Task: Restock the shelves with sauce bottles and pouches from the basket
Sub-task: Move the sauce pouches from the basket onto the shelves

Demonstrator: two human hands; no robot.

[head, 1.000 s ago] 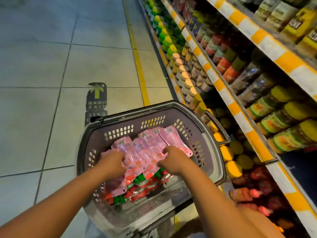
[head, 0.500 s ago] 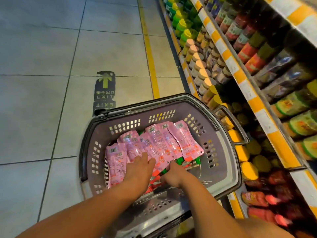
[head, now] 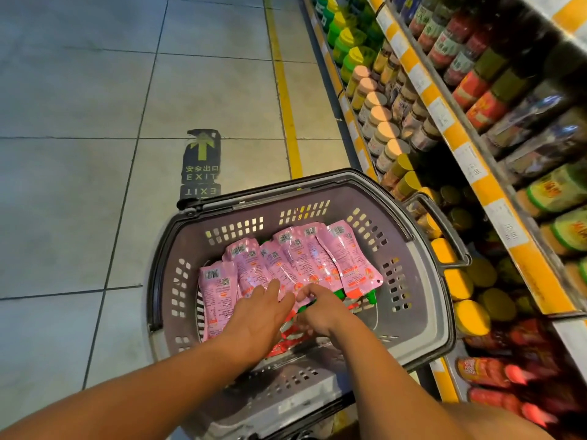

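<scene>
Grey tiled floor point(head: 79, 90) with a yellow line point(head: 286, 100) running along the foot of the shelves point(head: 476, 160) at right, and a dark exit arrow sticker point(head: 201, 163) just beyond the basket. The grey perforated basket point(head: 435, 312) stands near the shelves, which carry rows of capped jars and bottles. Pink sauce pouches point(head: 286, 265) lie fanned inside it. The left hand point(head: 257, 315) rests on the pouches, fingers extended. The right hand point(head: 320, 309), fingers curled, pinches at the pouches' near ends.
</scene>
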